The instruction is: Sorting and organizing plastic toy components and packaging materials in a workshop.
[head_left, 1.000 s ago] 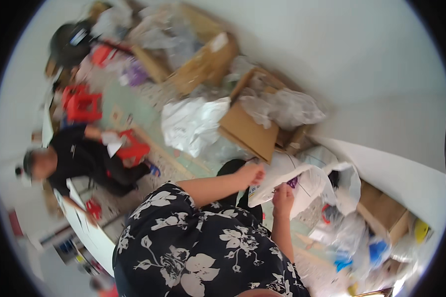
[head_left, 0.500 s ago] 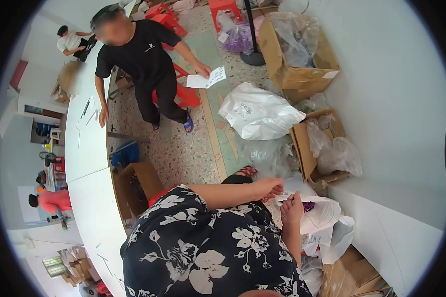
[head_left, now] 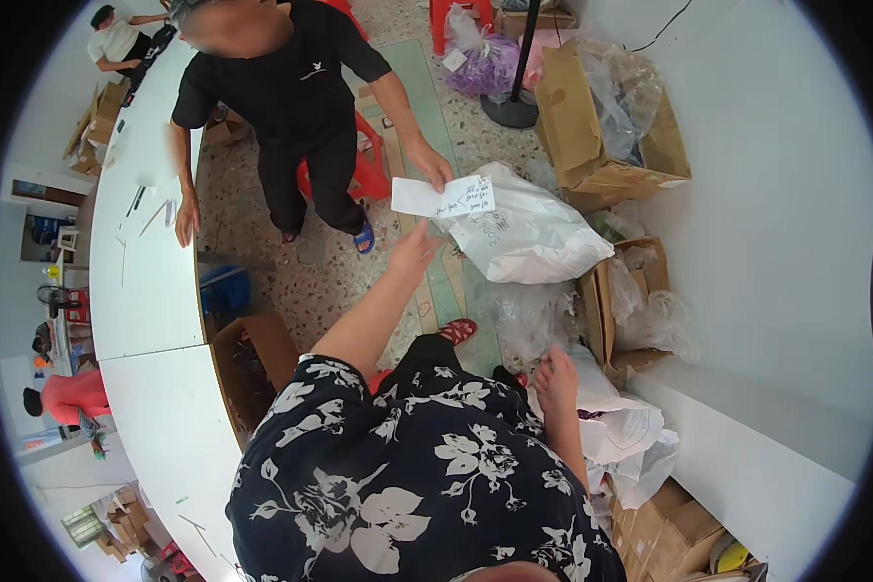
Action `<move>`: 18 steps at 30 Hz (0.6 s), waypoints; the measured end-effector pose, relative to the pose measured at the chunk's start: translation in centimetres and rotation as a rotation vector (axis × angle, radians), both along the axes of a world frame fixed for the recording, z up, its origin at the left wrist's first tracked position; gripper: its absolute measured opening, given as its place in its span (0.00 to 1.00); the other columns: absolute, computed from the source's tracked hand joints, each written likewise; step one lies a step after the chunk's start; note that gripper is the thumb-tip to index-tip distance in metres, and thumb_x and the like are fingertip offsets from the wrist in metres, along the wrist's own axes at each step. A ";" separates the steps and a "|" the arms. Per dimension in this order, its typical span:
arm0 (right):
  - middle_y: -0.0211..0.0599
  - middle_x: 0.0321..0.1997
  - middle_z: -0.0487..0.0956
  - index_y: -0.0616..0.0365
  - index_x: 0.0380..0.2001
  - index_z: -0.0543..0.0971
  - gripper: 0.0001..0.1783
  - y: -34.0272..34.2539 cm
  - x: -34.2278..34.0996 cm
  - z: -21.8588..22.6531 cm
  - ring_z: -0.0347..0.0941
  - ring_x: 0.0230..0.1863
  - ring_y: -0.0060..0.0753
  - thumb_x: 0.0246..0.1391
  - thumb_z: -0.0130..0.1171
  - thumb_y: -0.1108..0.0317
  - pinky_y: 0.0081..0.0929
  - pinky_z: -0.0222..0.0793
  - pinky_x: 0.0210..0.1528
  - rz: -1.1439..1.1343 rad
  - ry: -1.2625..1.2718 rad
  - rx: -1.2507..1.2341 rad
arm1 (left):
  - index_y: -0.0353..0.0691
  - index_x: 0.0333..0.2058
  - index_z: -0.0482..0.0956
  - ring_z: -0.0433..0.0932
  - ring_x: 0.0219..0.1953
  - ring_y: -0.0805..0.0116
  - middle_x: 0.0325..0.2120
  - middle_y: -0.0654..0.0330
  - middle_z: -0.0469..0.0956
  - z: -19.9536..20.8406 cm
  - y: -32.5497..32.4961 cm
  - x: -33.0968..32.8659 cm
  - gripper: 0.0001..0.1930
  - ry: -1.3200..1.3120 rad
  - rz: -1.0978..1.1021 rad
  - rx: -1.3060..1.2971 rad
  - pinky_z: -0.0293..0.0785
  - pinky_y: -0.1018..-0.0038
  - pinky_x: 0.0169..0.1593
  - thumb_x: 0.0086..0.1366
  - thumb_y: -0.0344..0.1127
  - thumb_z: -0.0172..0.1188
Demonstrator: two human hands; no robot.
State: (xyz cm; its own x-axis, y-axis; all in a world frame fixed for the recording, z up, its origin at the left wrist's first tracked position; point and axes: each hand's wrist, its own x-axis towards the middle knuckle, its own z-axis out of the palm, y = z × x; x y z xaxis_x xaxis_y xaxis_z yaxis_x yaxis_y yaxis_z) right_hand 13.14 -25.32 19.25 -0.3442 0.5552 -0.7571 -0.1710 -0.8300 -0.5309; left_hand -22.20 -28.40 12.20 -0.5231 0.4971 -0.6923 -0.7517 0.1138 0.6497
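Observation:
My left hand [head_left: 414, 252] reaches forward, fingers stretched out, just below the near edge of a white paper sheet [head_left: 417, 197] with handwriting on it. Whether my fingertips touch the sheet I cannot tell. A co-worker's hand [head_left: 431, 167] holds that paper from the far side. Closed in front of my right side, my right hand [head_left: 556, 383] is above an opened white plastic bag [head_left: 616, 427] with something purple inside; what its fingers hold, if anything, is hidden. A full white sack [head_left: 529, 238] lies on the floor right of the paper.
On the left a long white table [head_left: 150, 301] carries pens. The co-worker in black [head_left: 286, 107] stands beside it. Cardboard boxes with clear plastic bags [head_left: 616, 160] line the right wall, near a black pole base [head_left: 509, 113]. Under the table stands an open carton [head_left: 252, 364].
My left hand has left my right hand and moved forward and left toward the paper. The co-worker has come closer, holding the paper out. My right hand has shifted slightly forward.

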 end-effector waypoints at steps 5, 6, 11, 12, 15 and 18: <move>0.16 0.10 0.57 0.55 0.22 0.69 0.12 -0.7 -6.0 1.7 0.48 0.08 0.11 0.57 0.53 0.64 0.15 0.41 0.09 0.228 -0.114 0.090 | 0.37 0.52 0.62 0.68 0.49 0.64 0.45 0.58 0.69 -0.6 1.2 -2.9 0.24 -0.016 0.066 0.029 0.61 0.63 0.54 0.64 0.47 0.53; 0.16 0.10 0.57 0.55 0.23 0.69 0.11 -0.7 -6.5 1.8 0.48 0.08 0.11 0.57 0.53 0.64 0.15 0.41 0.09 0.221 -0.134 0.089 | 0.38 0.51 0.63 0.69 0.47 0.65 0.44 0.58 0.70 -1.0 1.1 -3.2 0.22 -0.016 0.083 0.073 0.62 0.64 0.54 0.65 0.45 0.51; 0.18 0.10 0.55 0.58 0.26 0.69 0.12 -0.8 -7.7 1.5 0.45 0.08 0.12 0.59 0.51 0.63 0.15 0.40 0.10 0.183 -0.175 0.113 | 0.39 0.48 0.65 0.73 0.44 0.67 0.43 0.59 0.72 1.7 0.7 -2.1 0.14 -0.006 0.133 0.101 0.69 0.69 0.48 0.68 0.39 0.43; 0.18 0.10 0.55 0.59 0.27 0.70 0.12 -0.8 -7.9 1.4 0.46 0.08 0.12 0.59 0.51 0.63 0.15 0.40 0.10 0.190 -0.169 0.119 | 0.39 0.48 0.65 0.74 0.43 0.67 0.42 0.59 0.73 2.7 0.2 -1.1 0.14 -0.012 0.121 0.106 0.70 0.70 0.46 0.69 0.39 0.42; 0.17 0.10 0.55 0.59 0.29 0.71 0.11 -0.3 -8.9 1.7 0.46 0.09 0.12 0.60 0.51 0.62 0.15 0.40 0.10 0.187 -0.150 0.131 | 0.38 0.49 0.65 0.75 0.42 0.67 0.42 0.59 0.73 6.6 -1.5 2.6 0.14 -0.080 -0.016 0.133 0.72 0.70 0.46 0.69 0.38 0.43; 0.17 0.11 0.55 0.60 0.30 0.71 0.12 0.3 -9.0 3.2 0.46 0.09 0.11 0.60 0.51 0.62 0.15 0.40 0.11 0.137 -0.106 0.144 | 0.37 0.48 0.67 0.75 0.44 0.66 0.43 0.58 0.74 10.4 -1.4 6.2 0.14 -0.203 -0.069 0.186 0.73 0.69 0.48 0.69 0.38 0.44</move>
State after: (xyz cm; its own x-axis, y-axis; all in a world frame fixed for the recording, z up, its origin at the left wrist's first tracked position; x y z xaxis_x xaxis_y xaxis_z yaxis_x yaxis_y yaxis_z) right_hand 4.17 -24.98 22.43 -0.3471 0.6134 -0.7094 0.0011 -0.7562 -0.6544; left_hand -15.97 -29.85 22.57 -0.3437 0.6549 -0.6730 -0.8629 0.0624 0.5014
